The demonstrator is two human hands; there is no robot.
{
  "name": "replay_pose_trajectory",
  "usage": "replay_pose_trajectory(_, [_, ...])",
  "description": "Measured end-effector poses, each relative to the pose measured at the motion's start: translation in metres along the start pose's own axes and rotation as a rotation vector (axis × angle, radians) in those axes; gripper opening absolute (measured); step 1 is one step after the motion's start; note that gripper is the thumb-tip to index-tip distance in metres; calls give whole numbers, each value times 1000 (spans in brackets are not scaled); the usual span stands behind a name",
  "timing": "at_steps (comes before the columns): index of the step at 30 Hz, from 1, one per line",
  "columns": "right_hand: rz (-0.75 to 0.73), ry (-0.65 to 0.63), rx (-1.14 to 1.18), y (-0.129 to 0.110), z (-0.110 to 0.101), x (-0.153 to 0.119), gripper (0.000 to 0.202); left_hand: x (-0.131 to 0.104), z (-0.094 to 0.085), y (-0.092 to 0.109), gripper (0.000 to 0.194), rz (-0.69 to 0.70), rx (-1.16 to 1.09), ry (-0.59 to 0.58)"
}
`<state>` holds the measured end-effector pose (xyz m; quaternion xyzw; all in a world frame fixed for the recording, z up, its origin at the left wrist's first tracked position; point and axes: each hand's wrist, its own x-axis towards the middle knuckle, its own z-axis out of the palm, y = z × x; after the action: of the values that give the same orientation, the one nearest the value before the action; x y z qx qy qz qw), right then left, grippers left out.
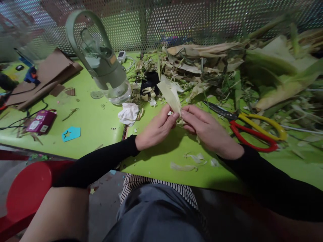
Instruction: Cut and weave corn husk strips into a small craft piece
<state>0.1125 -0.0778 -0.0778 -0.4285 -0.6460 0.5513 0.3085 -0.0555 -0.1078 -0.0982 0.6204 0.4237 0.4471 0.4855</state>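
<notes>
A pale corn husk piece [171,95] stands up between my hands over the green table [101,117]. My left hand [157,129] pinches its lower end from the left, fingers closed. From the right, my right hand [208,129] grips the same lower end, its fingers pressed together near my left fingertips. Part of the gathered base is hidden by the fingers. Scissors [252,127] with one yellow and one red handle lie just right of my right hand. Small husk scraps [184,167] are on the table below my hands.
A large heap of husks [275,74] covers the back right. Left of my hands stand a green-topped bottle [108,72] and crumpled tissue [128,114]. Farther left are a purple box [42,121], a blue card [71,134] and brown paper [47,74]. A red stool [29,190] is at lower left.
</notes>
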Motion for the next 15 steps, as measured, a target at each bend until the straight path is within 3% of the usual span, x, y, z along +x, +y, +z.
replay_pose_trajectory(3, [51,48,169,-1,4,0,24,0,3,2,7,-34,-83,31])
replay_pose_trajectory(6, [22,78,196,-5,4,-2,29,0,2,3,13,-80,-178,-8])
replay_pose_trajectory(11, [21,-63,86,-10,2,-4,37,1,-2,8,20,-100,-226,-19])
replay_pose_trajectory(15, [-8,73,163,-8,2,-2,32,0,2,14,17,-185,-199,4])
